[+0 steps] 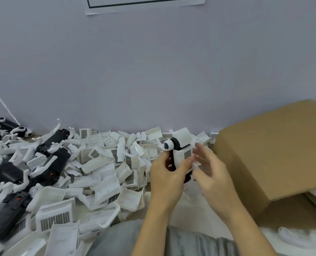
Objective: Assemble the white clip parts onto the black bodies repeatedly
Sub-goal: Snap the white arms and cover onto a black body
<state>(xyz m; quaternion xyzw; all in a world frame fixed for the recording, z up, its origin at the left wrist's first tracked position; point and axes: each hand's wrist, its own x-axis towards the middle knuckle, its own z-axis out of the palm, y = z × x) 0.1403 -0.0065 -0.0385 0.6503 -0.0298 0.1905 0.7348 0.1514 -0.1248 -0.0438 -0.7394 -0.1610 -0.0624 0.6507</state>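
White clip parts, the biggest mass, heaped loose across the bench from 9 o'clock through centre, many showing a dark mesh grid. Cardboard box next in size, filling 3 o'clock, just beside the hands. Black bodies scattered through the heap's 9 o'clock side, some with a small red mark, several already carrying white pieces. Held assembly just right of centre, raised above the heap, long axis near upright, running 12 to 6 o'clock with a slight lean, white rounded head at top toward 11 o'clock, black frame down its 9 o'clock edge. Left hand gripping assembly from the 8 o'clock side, thumb and fingers curled round the lower body. Right hand at 3 o'clock of the assembly, fingers spread fairly wide, blurred, tips at or just off the white side face; contact not clear, nothing seen pinched. Left hand the carrier, right hand the one free to press, judging by pose. Paper sheet on wall at 12 o'clock, dark border only, no readable text. No brand or label legible anywhere.
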